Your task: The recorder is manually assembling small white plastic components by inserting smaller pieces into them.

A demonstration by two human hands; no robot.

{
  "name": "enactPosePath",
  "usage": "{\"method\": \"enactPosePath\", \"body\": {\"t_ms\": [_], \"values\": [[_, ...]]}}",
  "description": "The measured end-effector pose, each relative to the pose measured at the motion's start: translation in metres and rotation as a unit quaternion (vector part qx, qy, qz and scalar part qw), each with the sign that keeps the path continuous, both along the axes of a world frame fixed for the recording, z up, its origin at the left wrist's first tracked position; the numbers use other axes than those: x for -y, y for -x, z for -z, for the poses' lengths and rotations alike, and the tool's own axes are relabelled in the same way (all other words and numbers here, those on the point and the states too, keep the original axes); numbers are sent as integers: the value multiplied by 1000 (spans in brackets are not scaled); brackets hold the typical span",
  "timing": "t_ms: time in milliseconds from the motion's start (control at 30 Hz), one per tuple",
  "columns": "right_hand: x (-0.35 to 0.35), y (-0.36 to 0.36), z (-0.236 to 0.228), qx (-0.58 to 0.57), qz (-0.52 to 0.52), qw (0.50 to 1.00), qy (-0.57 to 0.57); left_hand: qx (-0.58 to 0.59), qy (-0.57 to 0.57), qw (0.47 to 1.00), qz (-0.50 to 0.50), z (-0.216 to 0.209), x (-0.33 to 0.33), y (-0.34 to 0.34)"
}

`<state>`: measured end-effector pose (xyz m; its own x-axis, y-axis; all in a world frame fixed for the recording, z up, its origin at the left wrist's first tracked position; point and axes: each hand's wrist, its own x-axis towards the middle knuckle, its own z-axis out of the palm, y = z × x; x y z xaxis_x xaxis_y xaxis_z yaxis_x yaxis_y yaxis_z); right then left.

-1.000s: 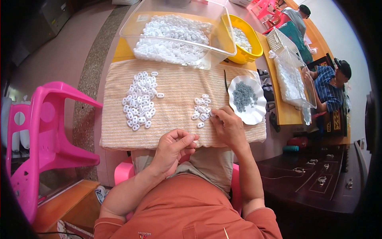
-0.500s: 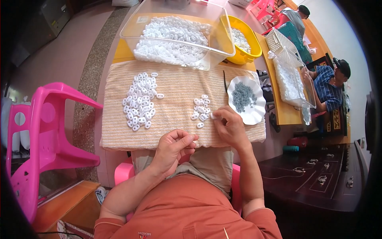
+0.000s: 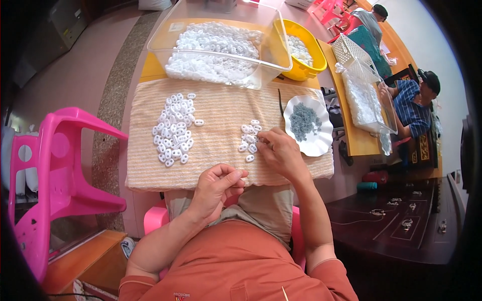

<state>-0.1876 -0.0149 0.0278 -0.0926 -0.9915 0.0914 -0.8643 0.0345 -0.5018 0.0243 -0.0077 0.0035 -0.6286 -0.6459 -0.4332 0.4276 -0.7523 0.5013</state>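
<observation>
On a striped tan towel [image 3: 216,110], my left hand [image 3: 219,184] hovers by the near edge with thumb and fingers pinched together. Whatever sits in that pinch is too small to name. My right hand [image 3: 282,154] reaches to the right side of a small group of white two-holed plastic pieces [image 3: 244,146], its fingers curled and closed at the fingertips; what they grip is hidden. A larger heap of the same white pieces [image 3: 173,128] lies to the left. Right of my right hand, a white scalloped plate [image 3: 320,144] holds small grey-green bits [image 3: 305,122].
A clear plastic bin [image 3: 226,60] of white pieces and a yellow basin [image 3: 320,62] stand at the far side. A pink plastic chair [image 3: 75,185] is at left. Rightward, two people work near a table with another clear bin [image 3: 371,131]; a dark cabinet [image 3: 361,226] stands lower right.
My right hand has shifted a little left and away from me, its fingertips now against the small group of white pieces. My left hand keeps its pinch in nearly the same place.
</observation>
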Motion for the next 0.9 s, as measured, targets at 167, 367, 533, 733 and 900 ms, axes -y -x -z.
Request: {"method": "enactPosePath", "body": {"t_ms": [167,367,533,733,900], "values": [[4,5,6,80,-16,996,22,7,5,1000,1,0,0,0],[0,10,18,111,-18,991,78,9,-8,1000,-12,-2,-1,1],[-5,5,15,149,8,985,83,14,7,1000,-6,0,-3,2],[-12,3,11,179,-4,981,75,21,34,999,-10,-2,-5,4],[-35,-22,-12,319,-66,946,-8,38,94,993,-64,-4,-8,8]]}}
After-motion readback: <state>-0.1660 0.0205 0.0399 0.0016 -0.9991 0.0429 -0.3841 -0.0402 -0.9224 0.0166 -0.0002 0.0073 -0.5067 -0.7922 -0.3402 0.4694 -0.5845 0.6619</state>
